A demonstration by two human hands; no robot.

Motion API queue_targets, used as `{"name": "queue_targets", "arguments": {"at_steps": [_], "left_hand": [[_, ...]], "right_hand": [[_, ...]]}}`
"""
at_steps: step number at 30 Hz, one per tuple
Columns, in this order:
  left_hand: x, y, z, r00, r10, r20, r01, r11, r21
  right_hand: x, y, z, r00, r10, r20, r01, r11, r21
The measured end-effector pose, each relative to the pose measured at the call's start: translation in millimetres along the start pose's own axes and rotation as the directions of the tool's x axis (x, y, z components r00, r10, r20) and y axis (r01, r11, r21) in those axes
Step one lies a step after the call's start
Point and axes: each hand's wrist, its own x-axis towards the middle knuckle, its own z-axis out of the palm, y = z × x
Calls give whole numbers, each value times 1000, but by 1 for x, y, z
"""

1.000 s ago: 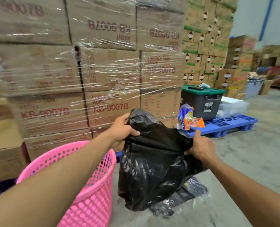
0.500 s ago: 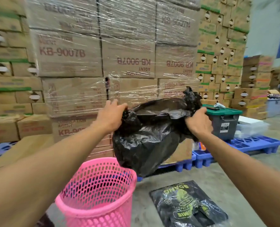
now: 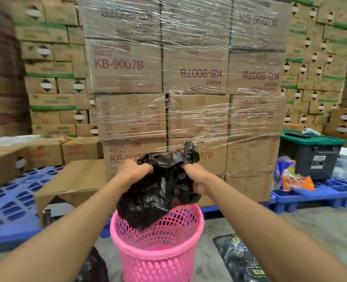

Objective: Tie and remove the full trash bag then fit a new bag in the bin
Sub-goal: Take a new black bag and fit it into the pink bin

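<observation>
A black trash bag (image 3: 148,198) hangs crumpled between my two hands, its lower end dipping into the mouth of the pink mesh bin (image 3: 158,251). My left hand (image 3: 135,169) grips the bag's top edge on the left. My right hand (image 3: 197,180) grips the edge on the right, with a flap of bag sticking up above it. The bin stands upright on the concrete floor straight below my hands. A dark tied bag (image 3: 95,267) lies on the floor at the bin's left, mostly hidden by my forearm.
A shrink-wrapped stack of cartons (image 3: 189,88) rises right behind the bin on blue pallets (image 3: 10,200). A pack of black bags (image 3: 239,261) lies on the floor to the right. A grey tote with a green lid (image 3: 315,155) and snack packets (image 3: 292,178) sit at the right.
Both hands have carried the black bag from beside the bin to directly over it and lowered it, so its bottom now enters the bin's mouth. My view has swung left.
</observation>
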Motion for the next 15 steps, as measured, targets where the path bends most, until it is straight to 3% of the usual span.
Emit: {"name": "queue_targets", "arguments": {"at_steps": [3,7,10,13,15], "left_hand": [[8,-37,1,989,-108,99,114,992,-56],[19,-78,3,993,-45,107,59,990,-125],[25,-100,11,994,9,107,30,933,-358],[32,-118,23,997,27,-70,-52,921,-387],[39,-126,31,983,30,-180,-82,954,-290]], "right_hand": [[12,27,28,985,128,115,-144,979,147],[32,69,51,951,222,215,-271,932,239],[36,96,61,934,268,237,-303,945,126],[36,108,52,949,249,191,-232,967,-109],[43,105,34,944,217,248,-204,976,-77]]}}
